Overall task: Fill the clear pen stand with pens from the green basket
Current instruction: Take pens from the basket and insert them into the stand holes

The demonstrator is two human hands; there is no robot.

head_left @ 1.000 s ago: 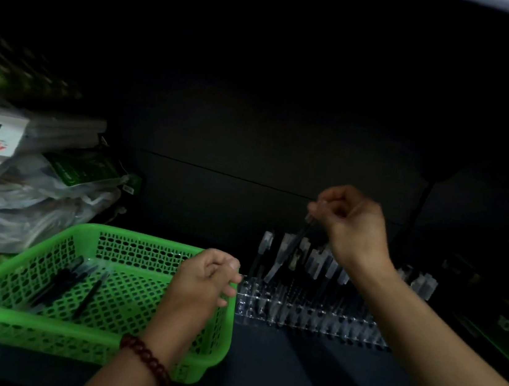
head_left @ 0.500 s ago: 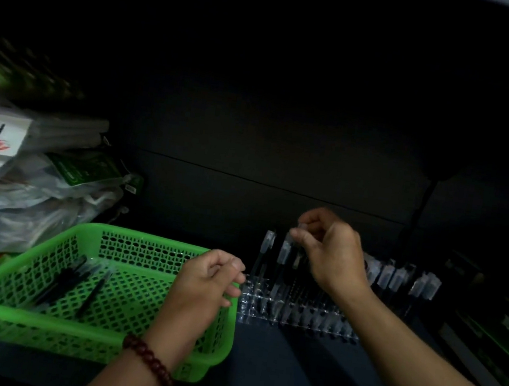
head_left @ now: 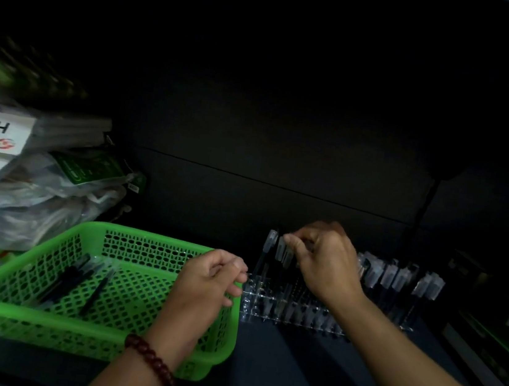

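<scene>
In the head view, dim and a little blurred, we saw the green basket sitting at the lower left of the frame on the dark counter, with a few dark pens lying loose on its floor. Just to its right, at the centre, stood the clear pen stand, its left end close to the basket's right rim. A row of capped pens stood upright in it toward the right. Our right hand hovered above the stand's left part, its fingers pinching the top of one pen that stood in the stand. Our left hand, with a beaded bracelet on its wrist, hung over the basket's right corner, fingers curled inward. We could not tell whether it grasped anything. At the far left lay a heap of packaged goods.
</scene>
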